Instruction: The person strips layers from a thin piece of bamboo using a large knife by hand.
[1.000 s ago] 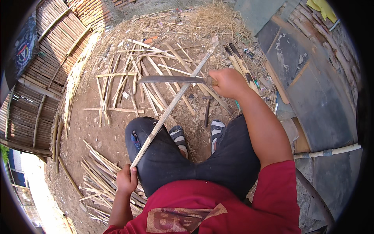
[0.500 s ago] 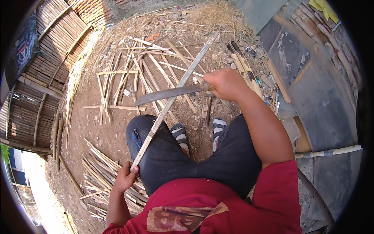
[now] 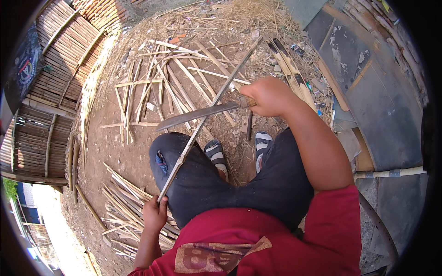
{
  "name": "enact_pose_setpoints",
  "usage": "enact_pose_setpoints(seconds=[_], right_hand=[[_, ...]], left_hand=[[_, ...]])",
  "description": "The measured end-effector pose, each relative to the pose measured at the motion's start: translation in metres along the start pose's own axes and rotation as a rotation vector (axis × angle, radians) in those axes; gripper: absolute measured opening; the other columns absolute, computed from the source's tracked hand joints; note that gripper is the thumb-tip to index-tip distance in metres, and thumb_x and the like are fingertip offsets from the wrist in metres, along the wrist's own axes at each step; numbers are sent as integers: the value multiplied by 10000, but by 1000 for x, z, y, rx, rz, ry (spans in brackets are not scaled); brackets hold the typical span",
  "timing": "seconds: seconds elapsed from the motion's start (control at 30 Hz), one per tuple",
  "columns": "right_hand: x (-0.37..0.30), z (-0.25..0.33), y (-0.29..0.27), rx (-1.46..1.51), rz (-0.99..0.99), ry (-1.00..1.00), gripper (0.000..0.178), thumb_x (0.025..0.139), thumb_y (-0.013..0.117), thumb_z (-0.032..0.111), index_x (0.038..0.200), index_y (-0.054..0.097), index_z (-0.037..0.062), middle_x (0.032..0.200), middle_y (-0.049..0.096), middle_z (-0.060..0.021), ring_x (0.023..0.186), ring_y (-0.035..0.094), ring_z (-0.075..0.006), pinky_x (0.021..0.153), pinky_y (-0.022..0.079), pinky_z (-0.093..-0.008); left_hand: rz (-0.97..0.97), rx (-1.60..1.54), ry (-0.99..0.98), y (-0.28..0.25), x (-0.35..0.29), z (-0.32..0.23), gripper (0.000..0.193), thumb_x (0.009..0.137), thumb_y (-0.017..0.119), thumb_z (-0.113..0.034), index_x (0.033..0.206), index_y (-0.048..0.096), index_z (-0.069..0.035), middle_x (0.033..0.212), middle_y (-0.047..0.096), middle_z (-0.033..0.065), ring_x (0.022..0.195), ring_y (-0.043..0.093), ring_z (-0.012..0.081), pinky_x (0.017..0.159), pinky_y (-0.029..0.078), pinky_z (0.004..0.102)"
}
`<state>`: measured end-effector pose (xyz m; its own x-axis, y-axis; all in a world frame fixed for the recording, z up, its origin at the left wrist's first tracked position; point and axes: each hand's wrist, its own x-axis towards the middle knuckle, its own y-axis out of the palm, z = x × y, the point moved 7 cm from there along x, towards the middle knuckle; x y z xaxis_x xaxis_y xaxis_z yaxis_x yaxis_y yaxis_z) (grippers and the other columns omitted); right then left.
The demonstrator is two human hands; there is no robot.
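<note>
My left hand (image 3: 155, 212) is closed round the near end of a long thin bamboo strip (image 3: 185, 152), which slants away over my left thigh toward the upper right. In my right hand (image 3: 269, 97) is the handle of a machete (image 3: 198, 117) with a long dark blade. The blade points left and crosses the strip near its middle; whether it touches the strip or only overlaps it in view I cannot tell. Most of the handle is hidden by my fingers.
Loose bamboo strips (image 3: 172, 87) lie scattered on the dirt ahead. A bundle of strips (image 3: 131, 202) lies by my left side. Charred split pieces (image 3: 290, 69) rest ahead to the right, beside dark panels (image 3: 382, 119). A bamboo-slat wall (image 3: 64, 55) stands at the left.
The bamboo strip has turned slightly and now looks narrower, edge on. My left hand has shifted a little to the right, and my right hand with the machete has moved slightly right.
</note>
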<state>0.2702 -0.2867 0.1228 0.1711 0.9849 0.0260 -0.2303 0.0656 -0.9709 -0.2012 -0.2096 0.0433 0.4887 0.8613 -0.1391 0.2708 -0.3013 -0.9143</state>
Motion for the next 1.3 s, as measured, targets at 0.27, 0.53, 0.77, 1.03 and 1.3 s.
enact_pose_setpoints(seconds=[0.27,0.53,0.77,1.03,1.3], right_hand=[[-6,-69,-6,178,-262,209,268,838,750,243,1015,688,52,902,720,-206,888,706,-404,765,556,-494],[-9,-38,-23,131,-138,123,229,827,742,209,987,675,59,871,713,-196,888,707,-402,757,550,-515],[-12,-57,-25,112,-360,136,271,820,748,212,1042,688,70,894,722,-196,885,704,-403,763,554,-492],[-6,-69,-24,241,-323,204,234,819,743,214,997,684,74,881,721,-168,888,700,-399,777,553,-503],[3,-18,-15,-64,-224,-30,241,788,758,181,969,654,62,858,695,-165,887,700,-397,781,549,-509]], left_hand=[[-21,-42,-5,9,9,2,465,1022,632,-391,787,595,8,624,591,201,582,606,400,577,459,461],[-107,-51,24,14,1,18,433,1015,638,-367,774,583,-10,622,585,193,584,606,397,569,456,451],[-49,-158,106,17,9,22,513,1064,538,-415,771,567,4,601,557,193,548,567,364,556,439,451],[25,-254,88,27,16,39,512,1079,532,-420,846,635,24,595,561,88,566,537,179,567,455,384],[258,-378,-12,23,20,66,546,1084,524,-458,830,629,14,635,501,-10,642,426,99,568,410,337]])
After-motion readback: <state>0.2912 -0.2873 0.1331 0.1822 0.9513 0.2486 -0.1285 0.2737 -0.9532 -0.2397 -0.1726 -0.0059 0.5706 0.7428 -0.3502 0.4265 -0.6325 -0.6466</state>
